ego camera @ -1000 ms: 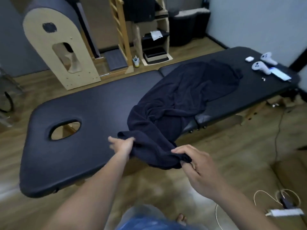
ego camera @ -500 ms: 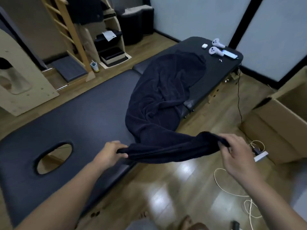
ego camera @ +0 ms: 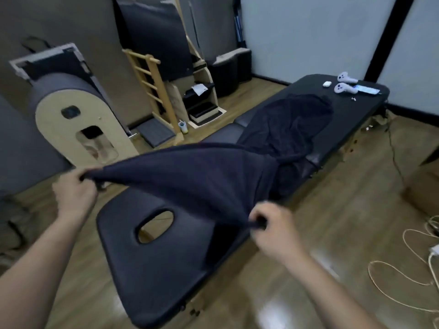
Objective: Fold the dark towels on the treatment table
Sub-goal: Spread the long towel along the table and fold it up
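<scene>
A dark navy towel (ego camera: 204,176) stretches in the air between my hands, above the head end of the black treatment table (ego camera: 152,269). My left hand (ego camera: 73,193) grips one corner of it at the left, off the table's far side. My right hand (ego camera: 273,224) grips the other corner at the table's near edge. The rest of the towel trails back in a crumpled heap (ego camera: 289,129) along the table's middle. The table's face hole (ego camera: 154,225) lies uncovered below the lifted edge.
Two white controllers (ego camera: 344,83), a small white case (ego camera: 326,84) and a phone (ego camera: 367,89) lie at the table's far end. A wooden barrel apparatus (ego camera: 78,122) and ladder frame (ego camera: 154,91) stand behind. Cables (ego camera: 403,279) lie on the floor at right, near a cardboard box (ego camera: 425,186).
Both hands have lifted and spread the towel's edge wide, the left hand going up and left. My view has swung round toward the table's head end.
</scene>
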The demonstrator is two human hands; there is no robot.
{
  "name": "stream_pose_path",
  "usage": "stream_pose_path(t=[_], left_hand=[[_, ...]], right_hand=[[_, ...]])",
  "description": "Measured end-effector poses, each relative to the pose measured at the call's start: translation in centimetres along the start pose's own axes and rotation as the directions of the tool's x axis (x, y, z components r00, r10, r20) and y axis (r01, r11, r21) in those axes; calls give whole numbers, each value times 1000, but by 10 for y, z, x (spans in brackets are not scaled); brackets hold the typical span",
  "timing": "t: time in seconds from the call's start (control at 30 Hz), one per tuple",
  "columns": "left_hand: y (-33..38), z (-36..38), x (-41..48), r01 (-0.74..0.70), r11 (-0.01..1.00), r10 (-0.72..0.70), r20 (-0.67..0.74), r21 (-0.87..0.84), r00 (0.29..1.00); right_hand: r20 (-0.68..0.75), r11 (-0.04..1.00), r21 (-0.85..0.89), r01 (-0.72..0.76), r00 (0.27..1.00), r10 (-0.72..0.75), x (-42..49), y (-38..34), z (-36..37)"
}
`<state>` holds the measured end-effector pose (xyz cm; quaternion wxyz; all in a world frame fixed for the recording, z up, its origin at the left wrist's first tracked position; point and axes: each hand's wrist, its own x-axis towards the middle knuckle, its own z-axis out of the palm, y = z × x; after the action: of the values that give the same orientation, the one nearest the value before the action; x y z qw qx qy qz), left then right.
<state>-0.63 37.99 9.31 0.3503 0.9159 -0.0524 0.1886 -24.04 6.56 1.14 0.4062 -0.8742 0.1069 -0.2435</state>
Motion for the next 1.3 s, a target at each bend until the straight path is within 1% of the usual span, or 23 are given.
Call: stream_pose_path(t=[0.03,0.07,0.13,0.2,0.23,0.3,0.33,0.43,0.5,0.53,0.57,0.6,0.67,0.73,0.77,0.83,0.93,0.97,1.03,1.1,1.13,1.2,1.3], left_hand=[[-32,2,-12,98,995,-98,36,8,995],[-64,7,-24,177,984,-178,92,21,980],[-121,24,-44,280,957,-289,214,70,933],[-163,42,-60,328,936,-352,328,128,877],[-185,51,-64,322,935,-355,372,149,858],[-221,67,-62,251,954,-300,449,166,842],[-236,73,-54,204,967,-253,485,152,837],[-270,86,-11,143,986,-168,595,89,786],[-276,81,17,116,992,-123,634,53,763],[-271,77,33,92,995,-86,645,25,759],[-263,74,53,63,997,-26,644,-35,765],[-249,68,72,57,992,26,624,-113,781],[-223,60,116,67,954,102,528,-293,843],[-205,49,150,72,894,120,391,-442,912],[-205,41,163,73,863,109,325,-500,939],[-214,21,169,111,819,45,257,-562,965],[-259,-17,152,73,884,61,268,-463,962],[-284,-25,146,65,912,71,312,-404,947],[-339,-30,137,125,949,26,463,-291,886],[-387,-27,128,214,964,-86,579,-157,811],[-408,-25,123,249,963,-133,619,-105,774],[-437,-18,117,290,955,-171,675,-67,718],[-467,-8,121,357,932,-199,742,-58,640]], right_hand=[[165,996,-4,-86,983,85,-27,3,28],[303,981,-29,-191,934,191,-53,7,54],[461,931,-117,-345,812,358,-99,19,99],[551,871,-196,-450,685,477,-133,21,134],[547,852,-203,-482,666,507,-145,20,149],[516,854,-257,-453,683,517,-167,17,174],[523,829,-287,-479,647,555,-175,14,188],[342,737,-457,-498,666,663,-177,4,228],[259,649,-528,-548,624,737,-166,-16,237],[233,624,-515,-587,605,761,-160,-25,237],[159,616,-477,-628,627,762,-149,-33,233],[14,622,-407,-669,676,736,-137,-46,225],[-328,721,-274,-637,766,552,-108,-87,204],[-556,836,-211,-507,765,324,-87,-138,194],[-600,871,-191,-453,756,262,-82,-160,198],[-609,911,-144,-387,760,226,-87,-182,225],[-573,899,47,-436,725,382,-115,-177,289],[-547,862,119,-492,692,471,-126,-171,312],[-426,699,265,-664,570,703,-152,-163,363],[-220,443,377,-813,386,896,-181,-161,415],[-136,328,410,-851,299,945,-194,-162,438],[-75,185,487,-854,170,983,-210,-169,467],[-97,46,730,-682,-37,995,-205,-184,486]])
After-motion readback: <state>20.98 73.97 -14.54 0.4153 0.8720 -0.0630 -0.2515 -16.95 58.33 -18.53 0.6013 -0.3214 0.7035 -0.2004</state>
